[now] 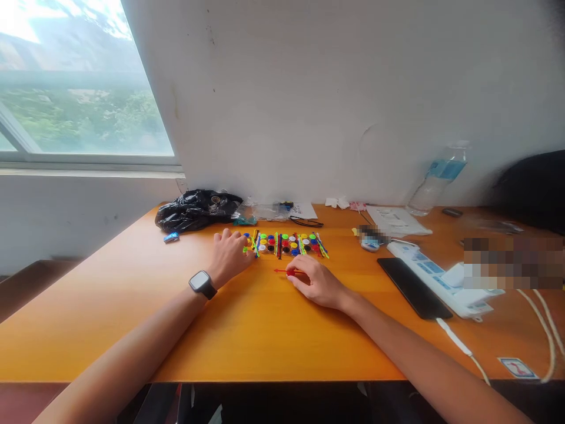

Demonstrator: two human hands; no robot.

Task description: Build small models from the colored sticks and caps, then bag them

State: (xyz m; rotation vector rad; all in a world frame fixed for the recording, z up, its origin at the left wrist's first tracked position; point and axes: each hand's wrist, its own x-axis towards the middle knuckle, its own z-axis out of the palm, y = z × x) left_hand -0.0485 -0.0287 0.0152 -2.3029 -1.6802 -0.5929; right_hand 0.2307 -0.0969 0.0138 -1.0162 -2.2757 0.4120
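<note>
A row of small coloured round pieces [285, 244] and thin coloured sticks [278, 245] lies across the middle of the table. My left hand [229, 256], with a watch on its wrist, rests at the left end of this row. Its fingers are spread, and they partly cover blue and green pieces there. In front of the row, my right hand [315, 281] has thumb and fingers closed on a small red round piece [290, 272]. A thin red arrow-tipped stick [278, 271] points left from it, its other end hidden by my fingers.
A black plastic bag [194, 211] and clear bags [265, 209] lie along the wall. To the right are a black phone [412, 287], a white power strip [428, 274] with cables, and a leaning plastic bottle [435, 182]. A small blue packet [171, 237] lies left.
</note>
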